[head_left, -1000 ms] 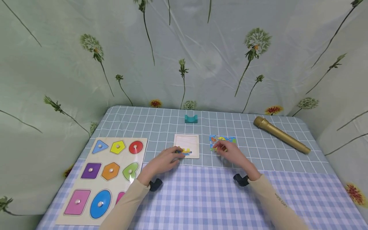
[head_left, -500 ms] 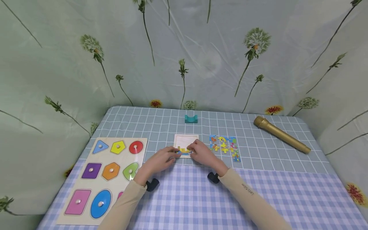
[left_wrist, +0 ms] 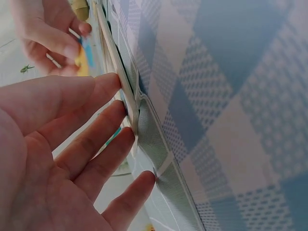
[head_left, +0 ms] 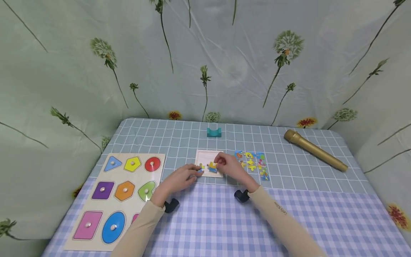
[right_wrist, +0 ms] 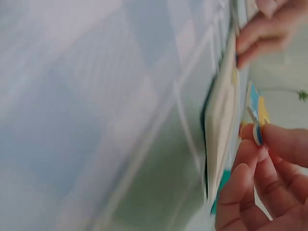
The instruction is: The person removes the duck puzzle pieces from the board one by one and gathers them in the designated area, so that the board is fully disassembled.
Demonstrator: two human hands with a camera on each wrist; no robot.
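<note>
A small square wooden puzzle tray point(head_left: 205, 156) lies in the middle, in front of both hands. Between thumb and fingers my right hand point(head_left: 232, 167) pinches a blue and yellow jigsaw piece point(head_left: 212, 167), tilted above the tray's lower right part. The right wrist view has that piece point(right_wrist: 254, 103) raised off the tray. My left hand point(head_left: 181, 178) rests its nearly straight fingertips on the tray's lower left corner, touching another jigsaw piece point(head_left: 201, 166) that they partly cover. Right of the tray, several colourful loose pieces point(head_left: 251, 164) lie grouped, some hidden by the right hand.
A wooden shape board point(head_left: 122, 207) with knobbed coloured pieces is at the left, partly behind the left sleeve. At the back stands a teal notched block point(head_left: 214, 132). A gold microphone point(head_left: 316, 151) lies diagonally at the right.
My right hand came left from the loose pieces to the tray, then lifted the blue and yellow jigsaw piece away from the one beside it. My left hand stayed at the tray's corner.
</note>
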